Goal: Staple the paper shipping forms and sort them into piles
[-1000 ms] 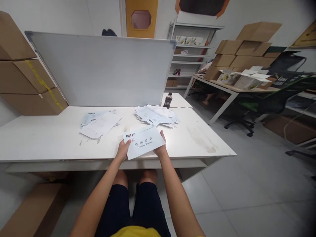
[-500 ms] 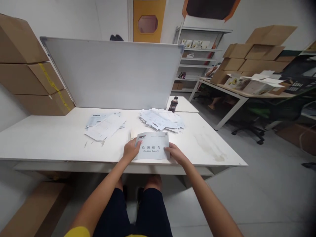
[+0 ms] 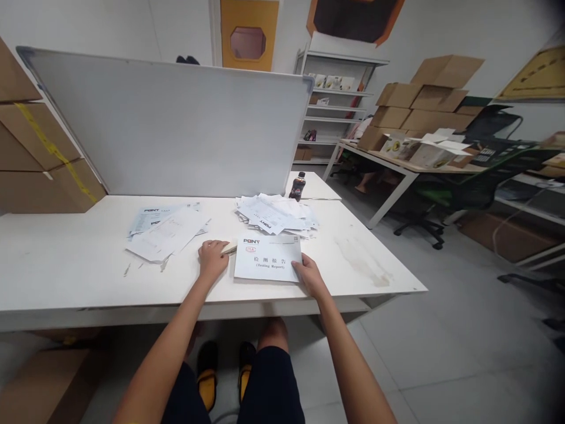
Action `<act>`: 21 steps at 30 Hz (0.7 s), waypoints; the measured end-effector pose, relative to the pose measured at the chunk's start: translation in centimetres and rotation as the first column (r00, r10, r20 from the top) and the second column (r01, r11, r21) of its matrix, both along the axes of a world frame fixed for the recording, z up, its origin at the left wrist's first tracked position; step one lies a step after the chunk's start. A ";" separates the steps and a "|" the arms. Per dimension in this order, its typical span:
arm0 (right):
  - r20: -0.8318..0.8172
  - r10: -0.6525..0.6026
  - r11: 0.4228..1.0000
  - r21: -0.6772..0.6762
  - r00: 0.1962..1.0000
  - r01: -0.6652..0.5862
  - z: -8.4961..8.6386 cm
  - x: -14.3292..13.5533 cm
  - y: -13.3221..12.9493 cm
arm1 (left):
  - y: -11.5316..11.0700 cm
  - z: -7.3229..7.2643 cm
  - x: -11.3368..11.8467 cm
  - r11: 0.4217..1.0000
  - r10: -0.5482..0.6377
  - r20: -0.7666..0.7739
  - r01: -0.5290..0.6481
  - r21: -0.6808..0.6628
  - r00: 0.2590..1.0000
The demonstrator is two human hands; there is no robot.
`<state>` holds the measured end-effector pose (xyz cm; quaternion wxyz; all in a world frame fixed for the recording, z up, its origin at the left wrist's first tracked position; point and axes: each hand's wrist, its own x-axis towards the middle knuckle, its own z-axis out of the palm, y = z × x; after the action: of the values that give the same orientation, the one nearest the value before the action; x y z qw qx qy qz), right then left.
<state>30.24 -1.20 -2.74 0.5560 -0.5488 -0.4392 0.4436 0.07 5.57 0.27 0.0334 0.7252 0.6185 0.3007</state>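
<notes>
My right hand (image 3: 310, 275) pinches the right edge of a testing report (image 3: 267, 259), a pale blue printed sheet or thin booklet with a red stamp at its upper left. The report is tilted up above the front of the table. To its left, my left hand (image 3: 212, 259) has its fingers closed on the end of a small cream-coloured object (image 3: 230, 248). The report hides the rest of that object, so its kind does not show.
Loose papers (image 3: 165, 232) lie on the left of the white table (image 3: 88, 271). A messier paper pile (image 3: 276, 213) sits behind the report, near a dark drink bottle (image 3: 297, 186). A whiteboard (image 3: 176, 126) stands along the back, with cardboard boxes (image 3: 44, 159) at left.
My left hand has let go of the report's left edge and moved left onto the cream-coloured object. My right hand still holds the report. The view has turned slightly right.
</notes>
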 end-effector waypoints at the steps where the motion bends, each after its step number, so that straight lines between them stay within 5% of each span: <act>1: 0.025 0.001 1.000 -0.004 1.000 -0.001 0.0 0.0 0.0 | -0.1 0.0 0.2 0.999 -0.005 -0.012 0.005 0.040 1.000; 9: 0.196 -0.076 0.996 -0.038 0.978 0.085 0.1 0.0 0.1 | 0.0 -0.6 0.5 0.995 -0.081 0.013 0.080 0.057 0.997; 15: 0.233 -0.033 0.999 -0.025 0.972 0.040 0.1 -0.1 0.0 | -0.3 -0.5 0.6 0.989 -0.113 0.013 0.111 0.100 0.994; 21: 0.231 -0.001 1.000 0.004 0.973 0.000 0.3 -0.4 -0.4 | -1.0 -0.1 1.0 0.913 -0.358 -0.068 0.364 0.185 0.931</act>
<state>29.84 -1.59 -2.42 0.5025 -0.5957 -0.5013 0.3759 1.06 4.55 0.18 0.0075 0.8314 0.4421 0.3365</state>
